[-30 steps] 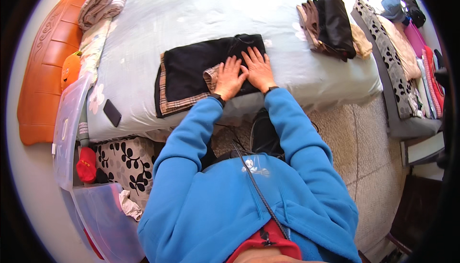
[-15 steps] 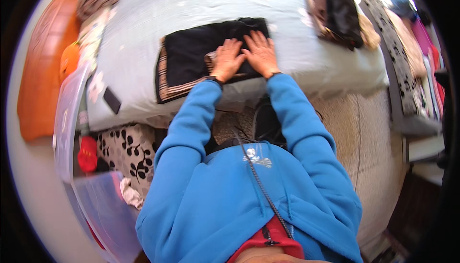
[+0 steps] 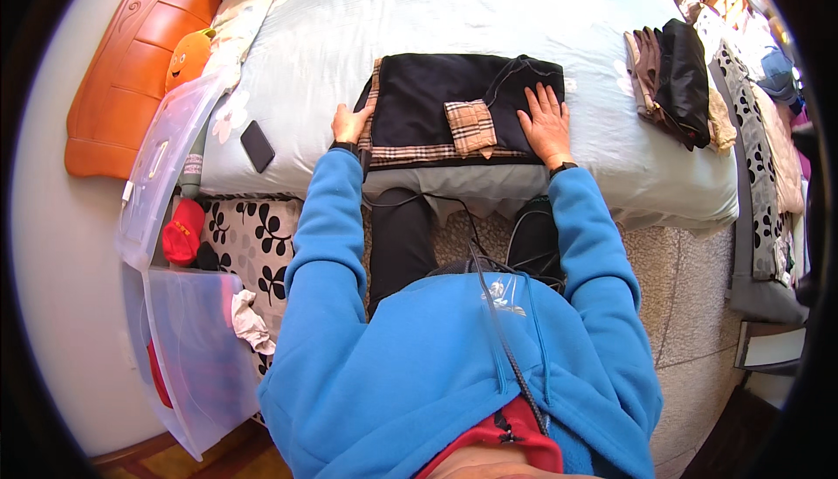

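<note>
A black folded garment [image 3: 419, 95] with tan plaid trim along its left and near edges lies flat on the bed, close to its front edge. A square plaid patch [image 3: 470, 124] shows near its middle, with a thin dark cord running up from it. At the garment's left edge, my left hand [image 3: 351, 124] grips the plaid border, its fingertips partly hidden by the cloth. My right hand [image 3: 546, 125] rests flat on the garment's right end, fingers stretched out and holding nothing.
A phone [image 3: 257, 146] lies on the bed to the left. Folded dark clothes [image 3: 682, 82] sit at the bed's right side. Clear plastic boxes [image 3: 188, 339], a red cap [image 3: 182, 231] and an orange plush toy [image 3: 187, 60] are at the left. A dark cable [image 3: 471, 226] hangs before my legs.
My hands have parted: the left went to the garment's left edge and took hold of it, the right to its right end. The plaid patch is now uncovered. The view has shifted.
</note>
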`<state>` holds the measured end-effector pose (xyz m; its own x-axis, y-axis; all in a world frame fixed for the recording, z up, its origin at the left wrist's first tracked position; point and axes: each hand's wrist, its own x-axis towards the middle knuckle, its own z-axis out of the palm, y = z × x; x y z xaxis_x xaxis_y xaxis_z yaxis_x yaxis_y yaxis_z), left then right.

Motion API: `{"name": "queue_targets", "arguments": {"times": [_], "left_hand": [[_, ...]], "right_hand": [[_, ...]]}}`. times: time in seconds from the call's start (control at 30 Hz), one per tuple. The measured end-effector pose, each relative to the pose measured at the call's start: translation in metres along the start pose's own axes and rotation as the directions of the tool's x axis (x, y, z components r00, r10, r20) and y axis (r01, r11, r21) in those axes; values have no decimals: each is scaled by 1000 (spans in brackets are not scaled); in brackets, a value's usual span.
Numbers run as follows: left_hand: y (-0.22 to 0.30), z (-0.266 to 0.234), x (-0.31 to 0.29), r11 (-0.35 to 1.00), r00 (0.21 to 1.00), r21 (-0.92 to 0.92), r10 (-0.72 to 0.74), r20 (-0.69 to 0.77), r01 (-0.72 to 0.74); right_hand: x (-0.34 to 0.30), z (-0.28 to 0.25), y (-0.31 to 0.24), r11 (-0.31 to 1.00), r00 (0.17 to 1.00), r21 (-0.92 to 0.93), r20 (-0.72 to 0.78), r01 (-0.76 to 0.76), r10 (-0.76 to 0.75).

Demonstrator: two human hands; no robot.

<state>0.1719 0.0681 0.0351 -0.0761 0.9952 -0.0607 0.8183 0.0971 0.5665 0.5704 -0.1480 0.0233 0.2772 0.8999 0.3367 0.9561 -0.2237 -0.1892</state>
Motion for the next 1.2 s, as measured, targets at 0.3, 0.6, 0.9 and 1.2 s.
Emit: {"name": "queue_targets", "arguments": {"times": [0.3, 0.6, 0.9, 1.2], "left_hand": [[-20, -7, 34, 782, 814, -477, -65, 577, 401], [-24, -30, 18, 721, 749, -551, 67, 660, 421], [9, -39, -18, 541, 736, -768, 354, 577, 342], [114, -56, -44, 623, 659, -781, 571, 489, 39]], "right_hand": [[-3, -11, -28, 1000, 992, -16, -122, -17, 15], [7, -10, -134, 861, 877, 182, -181, 475, -445], [-2, 29, -147, 925, 907, 70, 180, 375, -381], [-3, 23, -149, 927, 901, 55, 219, 372, -374]]}}
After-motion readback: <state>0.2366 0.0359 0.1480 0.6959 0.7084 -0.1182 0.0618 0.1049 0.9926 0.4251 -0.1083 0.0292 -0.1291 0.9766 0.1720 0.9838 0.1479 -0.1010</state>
